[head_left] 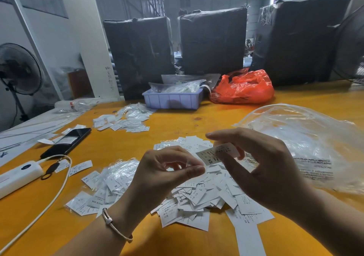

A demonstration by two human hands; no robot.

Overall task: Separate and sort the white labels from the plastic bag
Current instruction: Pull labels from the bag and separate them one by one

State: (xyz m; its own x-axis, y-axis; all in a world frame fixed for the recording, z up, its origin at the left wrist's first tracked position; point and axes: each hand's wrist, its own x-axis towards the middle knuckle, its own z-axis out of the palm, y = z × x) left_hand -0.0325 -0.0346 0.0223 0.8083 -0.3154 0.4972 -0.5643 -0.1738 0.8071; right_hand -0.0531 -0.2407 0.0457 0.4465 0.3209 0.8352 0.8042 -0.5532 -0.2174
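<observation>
White XS label point(211, 155) hanging just above the middle of the frame, over the loose label heap point(199, 194) at lower centre, with its long axis running from lower left up to upper right. Being pinched at its upper-right end by the right hand point(262, 169), thumb below, curled fingers above, index finger stretched out leftward over the strip. Reaching toward its free lower-left corner with the left hand point(167, 175), fingers curled, thumb and forefinger meeting right at that corner; possibly already nipping the edge, though too blurred there to say for sure. Lying nearer the left hand, then, for the free end, and pointing down toward it.

Spreading out at right of frame, just beside the right hand and well clear of the held strip, the clear plastic bag point(307, 143), crumpled and printed with warning text. Sitting at lower left of the heap, a sorted stack point(102, 192) of labels, some in clear sleeves; a second scatter point(126, 121) at upper left of centre, in front of the lilac bin point(173, 99). Probably heading for one of those groups next.
</observation>
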